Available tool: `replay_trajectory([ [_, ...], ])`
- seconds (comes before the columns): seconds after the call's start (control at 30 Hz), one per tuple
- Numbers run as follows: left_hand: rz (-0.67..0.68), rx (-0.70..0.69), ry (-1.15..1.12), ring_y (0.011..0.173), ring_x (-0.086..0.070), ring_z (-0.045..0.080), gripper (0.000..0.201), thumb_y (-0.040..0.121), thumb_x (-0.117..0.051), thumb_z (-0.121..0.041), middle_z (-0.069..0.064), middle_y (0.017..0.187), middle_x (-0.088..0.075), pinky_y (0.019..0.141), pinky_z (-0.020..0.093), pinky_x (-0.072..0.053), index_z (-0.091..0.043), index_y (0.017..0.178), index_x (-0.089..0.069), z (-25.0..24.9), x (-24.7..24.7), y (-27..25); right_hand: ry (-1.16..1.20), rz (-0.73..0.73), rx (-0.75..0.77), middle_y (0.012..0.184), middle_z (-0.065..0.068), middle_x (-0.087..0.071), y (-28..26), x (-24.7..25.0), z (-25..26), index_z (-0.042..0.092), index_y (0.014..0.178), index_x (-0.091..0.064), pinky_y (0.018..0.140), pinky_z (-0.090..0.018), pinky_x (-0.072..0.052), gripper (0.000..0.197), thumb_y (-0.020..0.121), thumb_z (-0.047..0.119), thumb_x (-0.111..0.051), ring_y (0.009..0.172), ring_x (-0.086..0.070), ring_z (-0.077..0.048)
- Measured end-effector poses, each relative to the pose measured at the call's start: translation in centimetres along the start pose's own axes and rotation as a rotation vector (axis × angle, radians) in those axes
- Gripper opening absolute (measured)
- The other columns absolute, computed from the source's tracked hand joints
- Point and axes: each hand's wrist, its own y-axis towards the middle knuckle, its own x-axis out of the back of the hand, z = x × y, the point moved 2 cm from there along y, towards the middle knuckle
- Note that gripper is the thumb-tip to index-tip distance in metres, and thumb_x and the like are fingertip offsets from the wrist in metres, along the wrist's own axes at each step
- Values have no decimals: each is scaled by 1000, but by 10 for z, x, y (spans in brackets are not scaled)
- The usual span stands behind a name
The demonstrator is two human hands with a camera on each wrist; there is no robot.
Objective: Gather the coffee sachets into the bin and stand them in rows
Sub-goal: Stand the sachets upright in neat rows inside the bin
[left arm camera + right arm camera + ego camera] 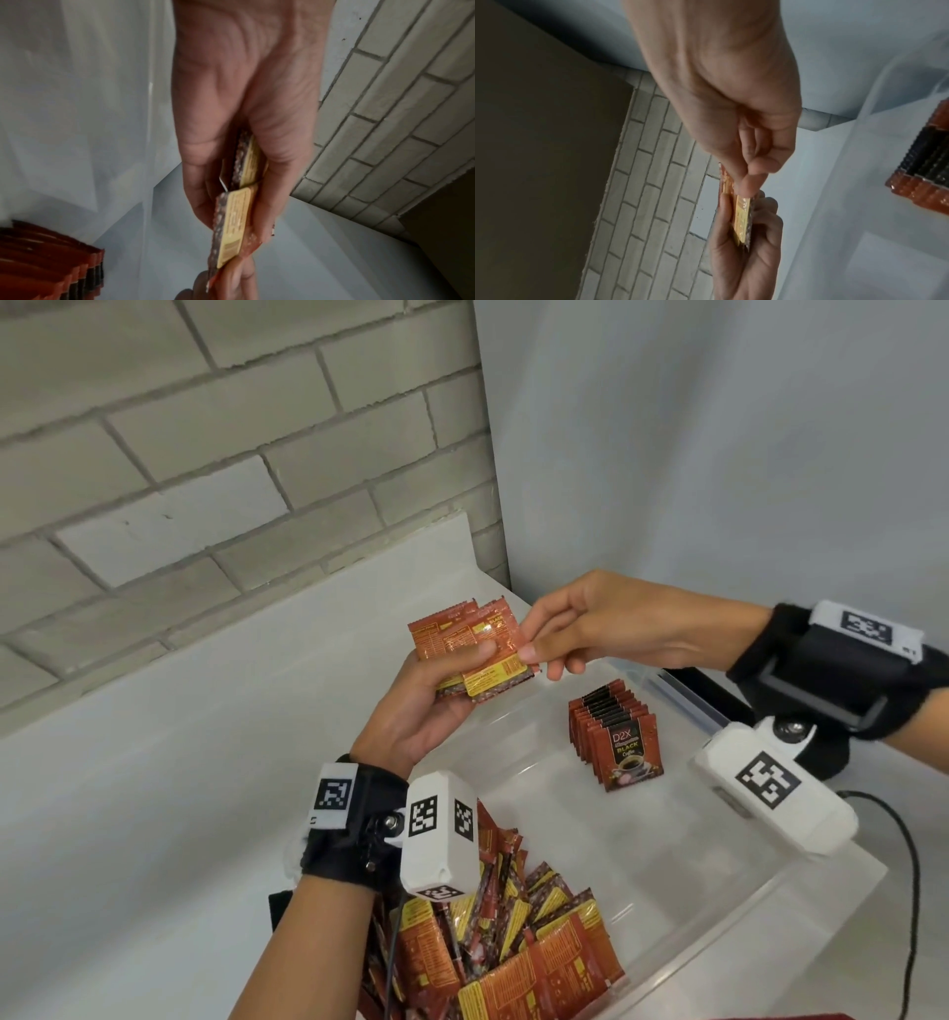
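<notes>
My left hand (452,680) holds a small fan of red and yellow coffee sachets (470,642) above the far end of the clear plastic bin (760,916), thumb on top. In the left wrist view the sachets (235,221) lie between my thumb and fingers. My right hand (539,654) comes in from the right and pinches the right edge of the front sachet (743,215) with thumb and forefinger. Inside the bin, a row of sachets (613,737) stands upright at the far right. A loose heap of sachets (518,937) lies at the near left end.
The bin sits on a white counter (179,762) in a corner, with a brick wall (205,454) behind and a plain wall (719,454) to the right. A black cable (909,865) runs along the bin's right side. The bin's middle floor (590,839) is bare.
</notes>
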Motion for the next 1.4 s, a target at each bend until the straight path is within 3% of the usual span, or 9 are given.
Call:
replay_trajectory([
  [0.13,-19,76,-12,89,-69,20,61,71,-58,-56,10,102,-71,76,29,-57,-11,112,-65,0,-3,0,81,-11,11,75,-3,-72,-2,5,0,4,93,-67,61,-14,-52,11,83,7,-69,66,-66,-8],
  [0.23,-25,131,-87,75,-62,18,72,70,-45,-69,11,86,-66,71,30,-57,-9,103,-70,0,-4,2,129,-69,114,88,-10,-75,-7,9,3,2,90,-68,74,-16,-55,9,81,2,-70,82,-71,-15],
  [0.33,-29,163,-96,72,-62,19,59,76,-52,-58,11,81,-64,69,30,-58,-6,100,-66,1,-4,1,81,-102,202,99,-11,-74,-8,10,3,-2,98,-69,84,-19,-54,17,81,-1,-69,95,-71,-18],
  [0.47,33,135,-35,72,-67,16,24,82,-60,-23,9,85,-71,67,27,-58,-7,98,-67,3,-5,-2,43,-115,228,103,-8,-73,-9,7,2,3,95,-71,77,-15,-53,13,83,-1,-67,96,-70,-14],
  [0.6,66,83,0,86,-71,18,22,81,-60,-6,11,98,-72,72,29,-58,-6,102,-68,2,-5,-2,30,-97,213,108,-5,-73,-10,6,1,2,100,-71,72,-15,-54,17,84,0,-65,99,-69,-11],
  [0.77,10,-35,-14,100,-67,19,22,87,-59,-4,9,106,-70,95,35,-52,-6,108,-64,0,-2,4,139,-238,188,105,-5,-72,-11,8,-2,5,108,-68,76,-15,-54,19,92,10,-59,97,-69,-10],
  [1.0,-34,-158,-19,97,-68,17,25,82,-62,-10,6,100,-71,86,29,-55,-7,107,-64,-3,0,6,326,-116,38,99,-12,-74,-14,-16,-14,3,110,-64,86,-27,-56,43,76,29,-71,95,-71,-21],
  [1.2,-60,-180,-13,103,-66,21,26,83,-64,-11,9,105,-71,87,30,-54,-7,108,-65,-2,3,7,405,-185,10,93,-20,-73,-8,-22,-22,2,86,-65,85,-35,-57,9,82,9,-70,90,-72,-28],
  [1.4,-33,-165,-17,97,-67,18,27,83,-62,-13,7,103,-71,82,27,-55,-7,110,-64,0,2,9,267,-165,-4,89,-15,-74,-16,-10,-20,0,97,-64,68,-23,-59,19,84,13,-68,75,-73,-19],
])
